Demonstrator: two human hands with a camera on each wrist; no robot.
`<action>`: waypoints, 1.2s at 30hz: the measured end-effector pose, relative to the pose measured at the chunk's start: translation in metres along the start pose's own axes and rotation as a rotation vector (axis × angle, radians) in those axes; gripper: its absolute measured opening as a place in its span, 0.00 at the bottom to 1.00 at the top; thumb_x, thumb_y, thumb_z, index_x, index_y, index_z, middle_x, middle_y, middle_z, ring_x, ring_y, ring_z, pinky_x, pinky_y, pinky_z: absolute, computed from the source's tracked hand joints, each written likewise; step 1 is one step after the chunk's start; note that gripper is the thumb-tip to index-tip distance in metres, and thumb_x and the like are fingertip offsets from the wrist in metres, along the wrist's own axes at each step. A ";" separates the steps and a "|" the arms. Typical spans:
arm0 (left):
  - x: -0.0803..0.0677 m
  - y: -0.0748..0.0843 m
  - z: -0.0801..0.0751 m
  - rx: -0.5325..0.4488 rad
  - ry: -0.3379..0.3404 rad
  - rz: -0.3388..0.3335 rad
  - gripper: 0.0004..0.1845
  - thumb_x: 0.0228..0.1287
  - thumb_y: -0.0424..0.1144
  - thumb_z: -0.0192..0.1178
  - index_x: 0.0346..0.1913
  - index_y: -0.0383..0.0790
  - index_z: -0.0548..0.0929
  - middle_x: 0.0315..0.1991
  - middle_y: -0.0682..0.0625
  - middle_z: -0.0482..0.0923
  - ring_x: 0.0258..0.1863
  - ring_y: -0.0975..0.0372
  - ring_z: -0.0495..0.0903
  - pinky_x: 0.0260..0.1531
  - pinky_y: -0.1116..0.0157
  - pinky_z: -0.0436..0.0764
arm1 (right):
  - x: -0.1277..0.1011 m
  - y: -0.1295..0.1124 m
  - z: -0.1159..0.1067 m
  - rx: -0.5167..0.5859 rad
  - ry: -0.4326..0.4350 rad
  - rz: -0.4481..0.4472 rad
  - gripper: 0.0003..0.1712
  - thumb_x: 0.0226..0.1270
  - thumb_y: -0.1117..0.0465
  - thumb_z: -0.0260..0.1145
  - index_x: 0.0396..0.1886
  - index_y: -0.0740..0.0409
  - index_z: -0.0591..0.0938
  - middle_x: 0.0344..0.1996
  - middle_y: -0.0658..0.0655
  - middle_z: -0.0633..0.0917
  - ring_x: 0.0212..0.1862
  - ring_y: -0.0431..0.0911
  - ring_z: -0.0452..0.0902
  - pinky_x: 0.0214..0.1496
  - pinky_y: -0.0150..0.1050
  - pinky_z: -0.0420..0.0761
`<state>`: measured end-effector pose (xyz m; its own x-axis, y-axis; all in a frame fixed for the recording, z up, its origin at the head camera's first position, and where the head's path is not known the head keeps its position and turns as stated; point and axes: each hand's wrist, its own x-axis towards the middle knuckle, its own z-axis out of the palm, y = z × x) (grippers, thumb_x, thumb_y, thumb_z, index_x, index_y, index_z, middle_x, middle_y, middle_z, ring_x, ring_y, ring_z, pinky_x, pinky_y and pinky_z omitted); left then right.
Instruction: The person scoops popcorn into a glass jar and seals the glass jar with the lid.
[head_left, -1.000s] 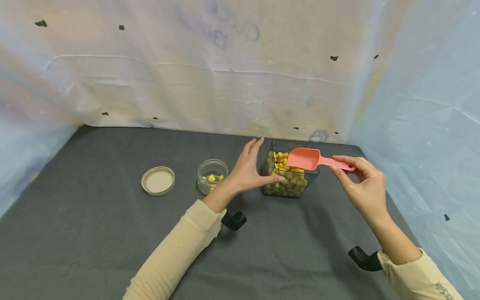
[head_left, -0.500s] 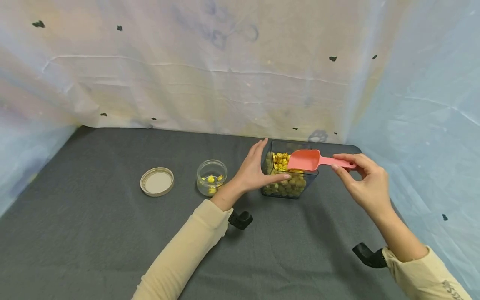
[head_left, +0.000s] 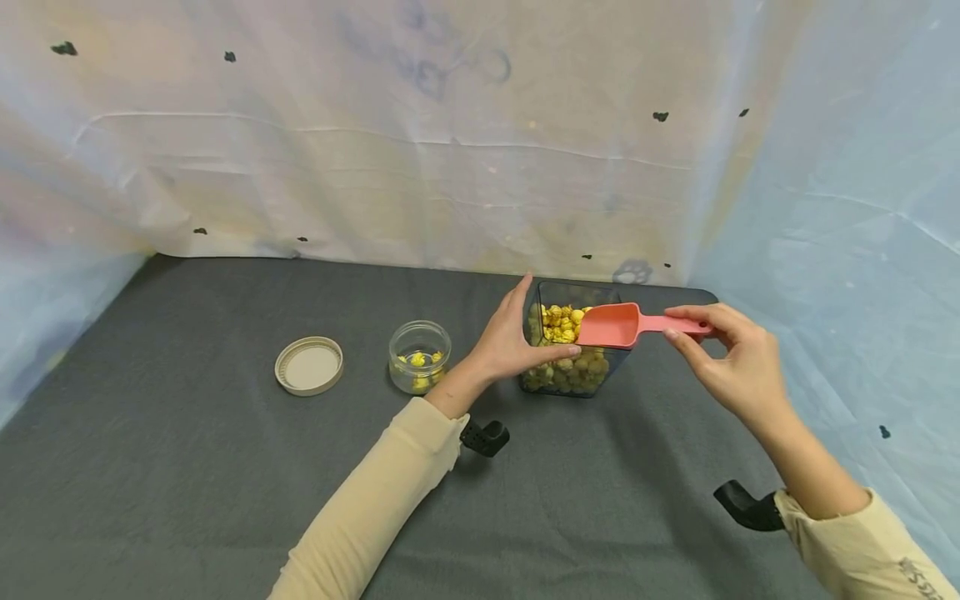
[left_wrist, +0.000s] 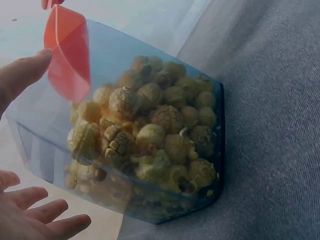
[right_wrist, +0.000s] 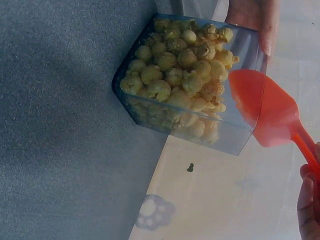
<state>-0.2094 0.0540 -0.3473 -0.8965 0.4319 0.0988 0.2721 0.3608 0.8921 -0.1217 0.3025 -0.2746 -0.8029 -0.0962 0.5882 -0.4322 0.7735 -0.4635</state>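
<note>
pink scoop (head_left: 609, 326) in right hand (head_left: 731, 367), seemingly over popcorn

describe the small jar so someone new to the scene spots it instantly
On the dark grey table, look left of the square clear tub of popcorn that the left hand steadies. The small round clear jar stands between that hand and a loose beige lid; it is open, with only a few yellow pieces inside.

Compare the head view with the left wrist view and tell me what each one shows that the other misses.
Only the head view shows the small jar, the loose lid and the right hand pinching the scoop handle. Only the left wrist view shows the popcorn close up through the container wall. Both show the container, the pink scoop and the left hand at its side.
</note>
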 end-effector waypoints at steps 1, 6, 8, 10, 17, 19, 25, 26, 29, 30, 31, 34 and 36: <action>0.000 0.000 0.000 -0.010 -0.006 0.003 0.62 0.50 0.56 0.71 0.77 0.56 0.36 0.77 0.46 0.41 0.75 0.51 0.49 0.66 0.43 0.61 | 0.000 0.000 0.000 -0.009 -0.004 -0.002 0.15 0.54 0.73 0.72 0.43 0.63 0.86 0.33 0.33 0.78 0.32 0.27 0.71 0.39 0.14 0.70; 0.004 -0.001 -0.002 -0.062 -0.044 0.014 0.62 0.50 0.53 0.72 0.77 0.57 0.35 0.78 0.51 0.40 0.76 0.54 0.47 0.68 0.45 0.59 | 0.003 0.000 -0.002 -0.040 -0.023 -0.038 0.15 0.53 0.74 0.71 0.42 0.63 0.86 0.33 0.35 0.78 0.33 0.25 0.71 0.38 0.15 0.68; 0.004 -0.001 -0.003 -0.072 -0.062 0.005 0.62 0.50 0.53 0.73 0.77 0.58 0.35 0.78 0.52 0.39 0.76 0.54 0.47 0.68 0.45 0.59 | 0.005 0.000 -0.003 -0.051 -0.025 -0.067 0.15 0.52 0.75 0.71 0.41 0.63 0.86 0.33 0.37 0.79 0.33 0.25 0.70 0.37 0.17 0.67; 0.005 0.000 -0.004 -0.072 -0.077 -0.009 0.62 0.50 0.53 0.73 0.77 0.59 0.36 0.78 0.51 0.39 0.76 0.54 0.47 0.68 0.44 0.59 | 0.007 -0.001 -0.004 -0.064 -0.027 -0.096 0.15 0.52 0.75 0.71 0.41 0.63 0.86 0.32 0.40 0.80 0.33 0.24 0.70 0.35 0.18 0.67; 0.006 0.001 -0.006 -0.072 -0.097 -0.025 0.60 0.50 0.51 0.74 0.77 0.57 0.41 0.77 0.48 0.42 0.75 0.53 0.49 0.67 0.45 0.61 | 0.014 -0.001 -0.006 -0.106 -0.053 -0.160 0.14 0.52 0.74 0.72 0.40 0.62 0.86 0.30 0.51 0.82 0.34 0.23 0.69 0.34 0.22 0.66; 0.006 0.002 -0.006 -0.071 -0.099 -0.025 0.60 0.49 0.50 0.74 0.77 0.57 0.42 0.77 0.47 0.42 0.75 0.52 0.50 0.67 0.46 0.62 | 0.016 -0.001 -0.007 -0.108 -0.067 -0.181 0.14 0.51 0.74 0.72 0.40 0.62 0.86 0.30 0.53 0.83 0.34 0.24 0.69 0.35 0.23 0.67; 0.007 0.003 -0.007 -0.057 -0.104 -0.025 0.59 0.50 0.50 0.74 0.77 0.57 0.42 0.77 0.47 0.44 0.74 0.53 0.52 0.65 0.46 0.64 | 0.023 0.000 -0.010 -0.123 -0.117 -0.219 0.16 0.50 0.75 0.72 0.40 0.61 0.86 0.31 0.53 0.83 0.34 0.27 0.68 0.35 0.25 0.67; 0.007 0.003 -0.007 -0.056 -0.105 -0.025 0.59 0.50 0.50 0.73 0.77 0.57 0.42 0.77 0.47 0.44 0.74 0.54 0.52 0.65 0.46 0.64 | 0.024 0.000 -0.010 -0.126 -0.129 -0.214 0.16 0.50 0.75 0.72 0.41 0.61 0.86 0.31 0.53 0.83 0.33 0.27 0.68 0.35 0.25 0.66; 0.006 0.003 -0.008 -0.047 -0.105 -0.024 0.59 0.50 0.51 0.73 0.77 0.57 0.42 0.76 0.47 0.44 0.74 0.54 0.52 0.65 0.46 0.65 | 0.027 0.001 -0.011 -0.143 -0.166 -0.197 0.16 0.52 0.72 0.73 0.42 0.58 0.86 0.31 0.51 0.83 0.33 0.29 0.67 0.33 0.27 0.64; 0.006 0.003 -0.008 -0.044 -0.104 -0.023 0.58 0.50 0.51 0.73 0.77 0.56 0.43 0.76 0.47 0.44 0.74 0.54 0.53 0.65 0.46 0.65 | 0.028 0.001 -0.011 -0.146 -0.178 -0.194 0.16 0.53 0.71 0.73 0.42 0.58 0.86 0.31 0.50 0.82 0.33 0.30 0.67 0.33 0.27 0.63; 0.006 0.003 -0.008 -0.041 -0.105 -0.021 0.58 0.50 0.51 0.73 0.77 0.56 0.43 0.76 0.47 0.45 0.74 0.54 0.53 0.65 0.45 0.65 | 0.029 0.001 -0.011 -0.149 -0.189 -0.190 0.16 0.53 0.71 0.73 0.43 0.57 0.86 0.31 0.50 0.82 0.33 0.31 0.66 0.33 0.28 0.63; 0.007 0.003 -0.008 -0.036 -0.108 -0.017 0.58 0.50 0.51 0.73 0.77 0.56 0.44 0.76 0.47 0.46 0.73 0.54 0.53 0.64 0.45 0.65 | 0.031 0.001 -0.011 -0.160 -0.217 -0.193 0.16 0.53 0.70 0.73 0.43 0.56 0.86 0.33 0.51 0.84 0.33 0.31 0.67 0.33 0.27 0.64; 0.007 0.003 -0.008 -0.035 -0.112 -0.016 0.58 0.50 0.51 0.73 0.77 0.55 0.44 0.76 0.47 0.46 0.73 0.54 0.53 0.64 0.46 0.66 | 0.032 0.000 -0.011 -0.165 -0.235 -0.201 0.17 0.53 0.71 0.73 0.43 0.57 0.86 0.35 0.52 0.84 0.33 0.31 0.67 0.33 0.27 0.65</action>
<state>-0.2177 0.0509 -0.3406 -0.8555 0.5164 0.0367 0.2443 0.3402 0.9081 -0.1434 0.3066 -0.2484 -0.7892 -0.3839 0.4794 -0.5349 0.8132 -0.2292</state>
